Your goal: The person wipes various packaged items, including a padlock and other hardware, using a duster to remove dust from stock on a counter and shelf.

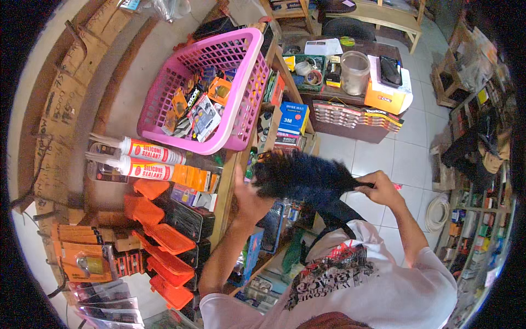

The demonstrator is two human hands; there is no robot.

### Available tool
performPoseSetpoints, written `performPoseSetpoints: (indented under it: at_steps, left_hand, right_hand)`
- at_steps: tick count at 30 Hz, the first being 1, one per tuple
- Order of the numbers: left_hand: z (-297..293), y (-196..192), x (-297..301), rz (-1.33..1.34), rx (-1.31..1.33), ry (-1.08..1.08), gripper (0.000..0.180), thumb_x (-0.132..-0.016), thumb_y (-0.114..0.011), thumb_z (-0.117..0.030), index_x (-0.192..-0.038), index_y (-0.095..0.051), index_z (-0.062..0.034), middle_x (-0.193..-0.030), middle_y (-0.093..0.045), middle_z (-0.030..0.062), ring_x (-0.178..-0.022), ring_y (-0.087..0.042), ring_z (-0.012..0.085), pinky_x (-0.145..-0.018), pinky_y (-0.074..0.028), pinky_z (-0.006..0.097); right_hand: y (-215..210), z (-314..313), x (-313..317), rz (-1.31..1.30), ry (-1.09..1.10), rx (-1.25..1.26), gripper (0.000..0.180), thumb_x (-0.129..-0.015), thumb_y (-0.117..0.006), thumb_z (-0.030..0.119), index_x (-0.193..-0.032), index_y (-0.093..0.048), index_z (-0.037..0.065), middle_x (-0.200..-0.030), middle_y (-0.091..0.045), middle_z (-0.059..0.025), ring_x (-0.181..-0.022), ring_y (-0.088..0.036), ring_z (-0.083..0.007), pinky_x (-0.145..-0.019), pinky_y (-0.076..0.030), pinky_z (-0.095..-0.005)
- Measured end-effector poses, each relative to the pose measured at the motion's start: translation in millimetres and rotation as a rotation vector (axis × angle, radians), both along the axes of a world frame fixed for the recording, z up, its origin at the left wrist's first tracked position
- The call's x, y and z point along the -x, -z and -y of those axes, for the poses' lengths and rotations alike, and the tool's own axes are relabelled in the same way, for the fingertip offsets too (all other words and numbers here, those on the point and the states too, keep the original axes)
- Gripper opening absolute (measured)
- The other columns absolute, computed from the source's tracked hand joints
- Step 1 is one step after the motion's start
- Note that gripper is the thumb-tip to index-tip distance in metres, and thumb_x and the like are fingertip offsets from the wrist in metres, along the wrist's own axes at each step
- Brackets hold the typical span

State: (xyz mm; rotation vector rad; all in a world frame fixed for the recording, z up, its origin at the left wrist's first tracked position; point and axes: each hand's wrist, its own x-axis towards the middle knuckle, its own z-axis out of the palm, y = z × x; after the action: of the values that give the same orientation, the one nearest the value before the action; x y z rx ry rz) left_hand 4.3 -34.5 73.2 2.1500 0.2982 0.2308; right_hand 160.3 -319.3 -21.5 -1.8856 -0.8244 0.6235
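My right hand [377, 187] is closed around the thin handle end of a black feather duster [304, 175]. The duster's bushy part reaches left toward my left hand [251, 200], its edges smeared by motion. That left hand is beside a wooden shelf edge [227, 205], with one finger stretched up along it. Its other fingers are partly hidden by the duster's feathers, and I see nothing held in it. Just beyond the duster are a blue box [292, 117] and other small boxes on the shelf.
A pink plastic basket [219, 143] of packaged goods stands on the shelf, with sealant tubes [148, 169] in front. Orange-lidded bins [170, 236] are stacked at lower left. A table with a clear jar [355, 74] stands beyond. Coiled white hose [437, 214] lies at right.
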Motion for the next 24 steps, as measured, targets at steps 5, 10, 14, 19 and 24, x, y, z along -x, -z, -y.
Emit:
performPoseSetpoints:
  at_steps: [5, 10, 14, 19, 24]
  left_hand:
    - [-9.8, 14.6, 10.3, 0.049, -0.254, 0.06, 0.032, -0.084, -0.066, -0.023, -0.112, -0.065, -0.0079, -0.112, -0.067, 0.0032, -0.111, -0.059, 0.0148, -0.115, -0.012, 0.046]
    - [-18.0, 24.0, 12.7, -0.021, -0.716, 0.181, 0.043, -0.09, -0.054, -0.035, -0.123, -0.056, -0.0079, -0.122, -0.062, 0.0023, -0.118, -0.054, 0.016, -0.115, -0.011, 0.052]
    - [-17.1, 25.6, 11.4, -0.11, -0.771, 0.229, 0.059, -0.097, -0.037, -0.045, -0.136, -0.043, -0.0024, -0.132, -0.055, 0.0047, -0.124, -0.049, 0.0161, -0.116, -0.011, 0.047]
    - [-14.8, 23.4, 8.5, -0.218, -0.76, 0.26, 0.07, -0.097, -0.024, -0.054, -0.141, -0.035, -0.0019, -0.14, -0.047, 0.0067, -0.13, -0.043, 0.0195, -0.115, -0.011, 0.049]
    - [-16.4, 32.5, 13.0, -0.021, 0.281, 0.229, 0.048, -0.093, -0.046, -0.043, -0.133, -0.05, -0.0168, -0.133, -0.055, 0.0025, -0.126, -0.048, 0.0204, -0.115, -0.011, 0.051]
  right_hand:
    - [-18.0, 11.9, -19.8, 0.145, -0.108, 0.141, 0.027, -0.075, -0.071, 0.013, -0.102, -0.072, 0.014, -0.087, -0.069, -0.0137, -0.076, -0.067, -0.0311, -0.067, -0.051, -0.0367]
    - [-29.7, 14.1, -22.5, 0.172, -0.142, 0.158, 0.026, -0.073, -0.07, 0.011, -0.099, -0.072, 0.012, -0.085, -0.069, -0.0144, -0.072, -0.066, -0.0312, -0.066, -0.05, -0.037]
    - [-33.4, 17.9, -22.0, 0.227, -0.101, 0.183, 0.026, -0.072, -0.069, 0.009, -0.098, -0.073, 0.011, -0.083, -0.068, -0.0154, -0.07, -0.066, -0.0313, -0.064, -0.05, -0.0369]
    - [-32.9, 17.7, -22.4, 0.157, -0.074, 0.229, 0.026, -0.073, -0.069, 0.014, -0.099, -0.073, 0.014, -0.084, -0.068, -0.0154, -0.073, -0.066, -0.0327, -0.067, -0.051, -0.0379]
    - [-24.3, 11.1, -21.4, 0.084, -0.155, 0.289, 0.02, -0.079, -0.07, 0.021, -0.096, -0.072, 0.01, -0.076, -0.067, -0.0162, -0.061, -0.061, -0.0306, -0.061, -0.047, -0.0375]
